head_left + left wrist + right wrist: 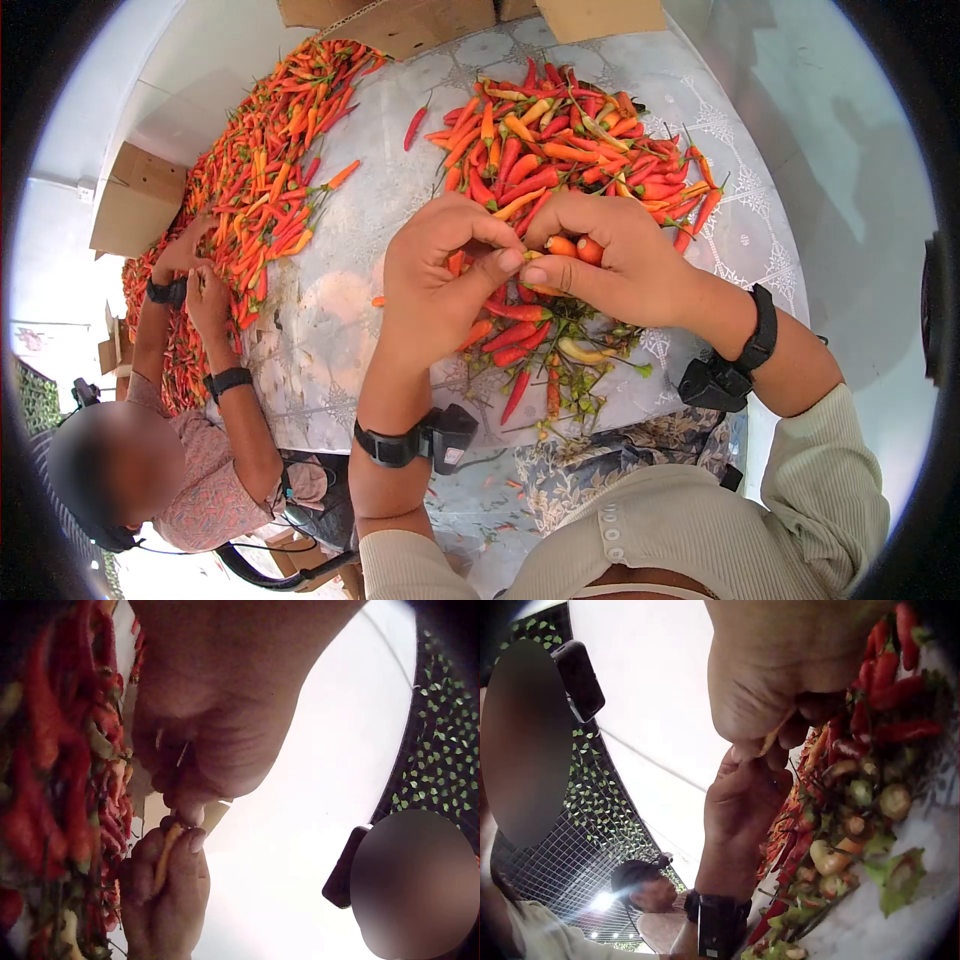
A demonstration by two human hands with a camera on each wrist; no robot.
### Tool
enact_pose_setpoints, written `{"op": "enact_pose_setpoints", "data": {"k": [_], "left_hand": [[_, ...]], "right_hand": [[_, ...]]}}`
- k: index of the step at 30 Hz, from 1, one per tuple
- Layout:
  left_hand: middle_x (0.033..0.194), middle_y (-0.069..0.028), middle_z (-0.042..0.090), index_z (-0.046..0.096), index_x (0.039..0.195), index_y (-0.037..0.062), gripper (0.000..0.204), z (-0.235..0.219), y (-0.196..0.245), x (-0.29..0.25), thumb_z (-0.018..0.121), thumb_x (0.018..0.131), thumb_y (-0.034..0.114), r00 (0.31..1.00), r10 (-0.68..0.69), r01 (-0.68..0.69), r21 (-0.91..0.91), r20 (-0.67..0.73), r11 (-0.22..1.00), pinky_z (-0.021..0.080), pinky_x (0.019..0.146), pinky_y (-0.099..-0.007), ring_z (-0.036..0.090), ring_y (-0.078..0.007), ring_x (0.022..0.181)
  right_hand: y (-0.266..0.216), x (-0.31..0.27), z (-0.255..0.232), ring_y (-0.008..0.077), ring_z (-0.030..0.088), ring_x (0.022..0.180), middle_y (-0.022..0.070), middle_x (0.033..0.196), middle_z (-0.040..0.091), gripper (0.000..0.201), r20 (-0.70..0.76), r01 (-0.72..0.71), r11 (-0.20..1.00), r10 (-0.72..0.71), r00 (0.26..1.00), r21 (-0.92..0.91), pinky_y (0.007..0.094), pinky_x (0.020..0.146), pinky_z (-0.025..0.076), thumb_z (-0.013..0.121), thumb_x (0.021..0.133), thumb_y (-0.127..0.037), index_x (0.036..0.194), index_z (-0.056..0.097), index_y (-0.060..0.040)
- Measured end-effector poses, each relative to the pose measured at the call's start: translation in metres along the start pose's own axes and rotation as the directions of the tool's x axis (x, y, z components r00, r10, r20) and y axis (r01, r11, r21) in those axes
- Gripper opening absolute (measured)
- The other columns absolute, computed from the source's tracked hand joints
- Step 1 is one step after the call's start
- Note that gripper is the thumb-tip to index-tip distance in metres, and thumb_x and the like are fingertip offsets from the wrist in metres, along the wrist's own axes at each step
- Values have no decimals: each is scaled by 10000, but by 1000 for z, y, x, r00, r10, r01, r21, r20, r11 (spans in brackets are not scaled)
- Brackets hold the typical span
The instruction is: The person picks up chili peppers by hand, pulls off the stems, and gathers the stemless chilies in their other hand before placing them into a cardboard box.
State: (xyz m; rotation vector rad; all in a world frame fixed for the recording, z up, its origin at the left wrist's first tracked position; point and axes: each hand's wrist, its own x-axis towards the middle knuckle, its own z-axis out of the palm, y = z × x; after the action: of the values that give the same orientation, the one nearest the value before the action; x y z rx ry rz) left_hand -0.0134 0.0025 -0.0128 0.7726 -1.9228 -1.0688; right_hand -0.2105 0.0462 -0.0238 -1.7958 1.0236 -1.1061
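Close over the near edge of a chili pile, both hands meet at fingertip level. My right hand (625, 255) pinches a yellow-orange chili pepper (164, 859) between thumb and curled fingers. My left hand (425, 270) has its thumb and forefinger pinched at one end of that same pepper. Two orange chili ends (575, 248) show within the curl of my right hand. In the right wrist view, the pepper (775, 736) is partly hidden by fingers. Below the hands lie red chilies (515, 335) and a heap of green stems (585, 385).
The main heap of red and orange chilies (570, 130) spreads behind my hands on a patterned tablecloth (330, 245). A far larger heap (270, 150) covers the left side, where another person's hands (205, 290) work. Cardboard boxes (425, 25) stand at the back.
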Motion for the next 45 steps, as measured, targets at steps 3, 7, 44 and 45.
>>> {"op": "enact_pose_setpoints", "data": {"k": [3, 7, 44, 45], "left_hand": [[775, -31, 569, 664, 796, 35, 97, -4, -3, 1, 746, 746, 46, 998, 24, -24, -2, 57, 1000, 438, 652, -249, 540, -131, 719], [799, -25, 566, 658, 803, 32, 89, -8, -3, 1, 737, 762, 39, 993, -4, 15, -93, 117, 996, 431, 659, -246, 529, -115, 731], [978, -77, 620, 506, 1112, 29, 200, -6, -3, 1, 494, 952, 149, 951, -282, 216, -381, -127, 899, 495, 713, -264, 647, -177, 910], [986, -86, 625, 507, 1118, 28, 205, -6, -3, 1, 490, 951, 147, 947, -294, 225, -383, -132, 896, 496, 712, -261, 646, -179, 923]], "right_hand": [[-2, 0, -1, 170, 557, 639, 61, 712, 586, 199, 15, 18, 1000, -18, 1000, -8, 302, 584, 432, 690, 849, -208, 944, 612, -51], [-3, -1, -3, 178, 560, 641, 62, 711, 586, 206, 61, 57, 997, -53, 997, -61, 305, 590, 436, 694, 845, -210, 949, 612, -52], [1, 16, -19, 119, 528, 522, 180, 893, 639, 681, -69, -250, 610, 450, 890, 752, 191, 357, 309, 255, 989, -565, 1262, 456, 25], [0, 16, -19, 124, 542, 539, 185, 904, 638, 710, -75, -246, 607, 454, 888, 755, 190, 359, 320, 249, 980, -588, 1269, 449, 28]]}}
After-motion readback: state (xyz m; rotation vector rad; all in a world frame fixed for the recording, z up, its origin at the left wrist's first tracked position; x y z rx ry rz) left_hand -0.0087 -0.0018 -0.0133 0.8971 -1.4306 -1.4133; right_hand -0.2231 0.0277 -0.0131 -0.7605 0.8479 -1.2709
